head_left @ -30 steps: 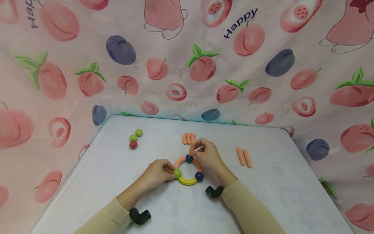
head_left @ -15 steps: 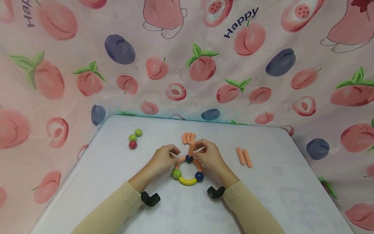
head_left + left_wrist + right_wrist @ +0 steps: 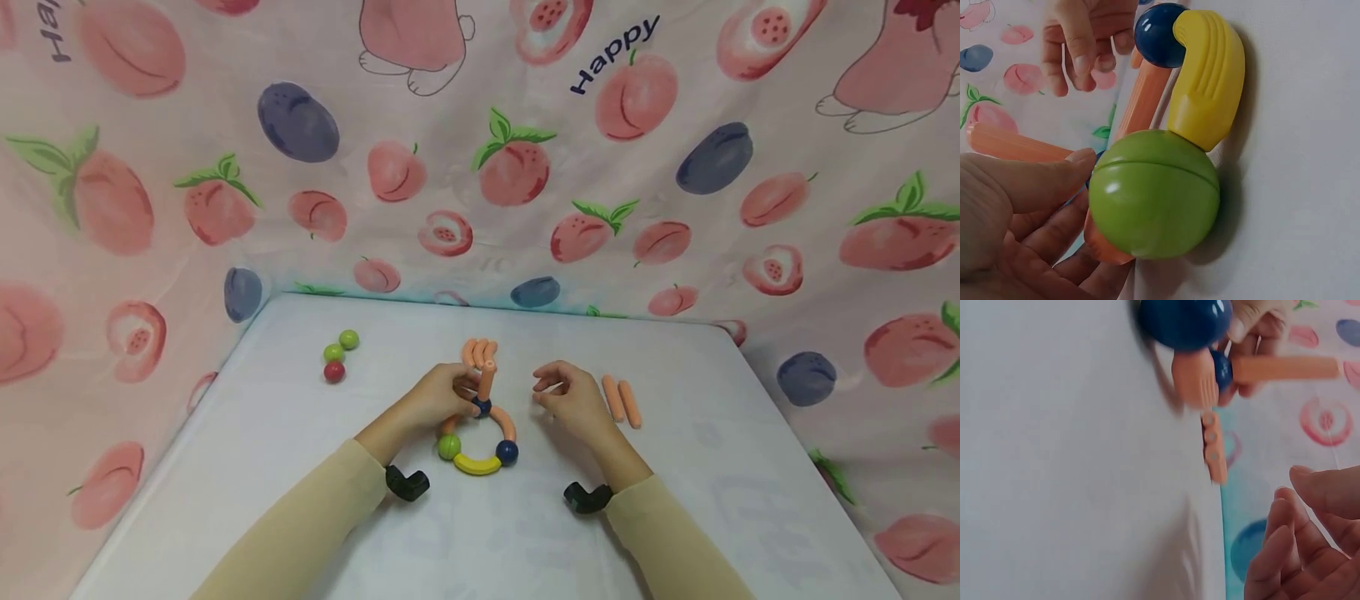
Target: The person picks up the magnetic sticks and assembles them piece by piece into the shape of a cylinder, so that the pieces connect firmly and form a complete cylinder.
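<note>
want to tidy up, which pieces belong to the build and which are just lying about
Likely the job (plastic-looking, joined up):
glossy green ball
yellow curved bar
two glossy dark blue balls
two orange curved bars
upright straight orange stick

Lying apart, maybe spares:
three loose orange curved bars
two loose straight orange sticks
two loose glossy green balls
glossy red ball

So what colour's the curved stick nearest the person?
Yellow; the left wrist view shows the curved stick best.
</note>
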Demonstrator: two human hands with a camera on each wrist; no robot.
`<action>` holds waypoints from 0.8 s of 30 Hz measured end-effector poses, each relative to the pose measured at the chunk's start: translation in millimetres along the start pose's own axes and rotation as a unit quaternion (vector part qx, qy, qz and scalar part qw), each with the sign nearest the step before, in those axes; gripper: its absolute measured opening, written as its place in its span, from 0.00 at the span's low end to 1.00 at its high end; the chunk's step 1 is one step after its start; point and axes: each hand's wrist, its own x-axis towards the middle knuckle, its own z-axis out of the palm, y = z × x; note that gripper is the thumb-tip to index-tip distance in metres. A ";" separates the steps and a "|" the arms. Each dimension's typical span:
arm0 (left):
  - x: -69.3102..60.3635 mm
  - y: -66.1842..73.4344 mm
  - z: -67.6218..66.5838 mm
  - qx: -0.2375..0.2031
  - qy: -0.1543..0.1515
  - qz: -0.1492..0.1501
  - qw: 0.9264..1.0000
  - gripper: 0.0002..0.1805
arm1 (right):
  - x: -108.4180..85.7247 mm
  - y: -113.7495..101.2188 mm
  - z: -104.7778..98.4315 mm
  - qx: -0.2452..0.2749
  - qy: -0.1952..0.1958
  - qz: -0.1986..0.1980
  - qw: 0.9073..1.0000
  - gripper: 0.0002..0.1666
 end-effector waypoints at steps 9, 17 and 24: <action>-0.9 -1.1 3.9 0.002 0.033 -0.002 0.999 0.20 | -2.2 22.3 -32.1 -0.014 0.029 -0.003 0.999 0.20; -12.9 -4.9 -1.0 0.015 0.051 -0.008 0.999 0.18 | -5.6 36.6 -54.4 -0.060 0.062 0.025 0.996 0.21; -23.6 -7.9 -6.6 0.028 0.084 -0.032 0.996 0.17 | -5.9 42.2 -67.8 -0.089 0.091 0.047 0.991 0.21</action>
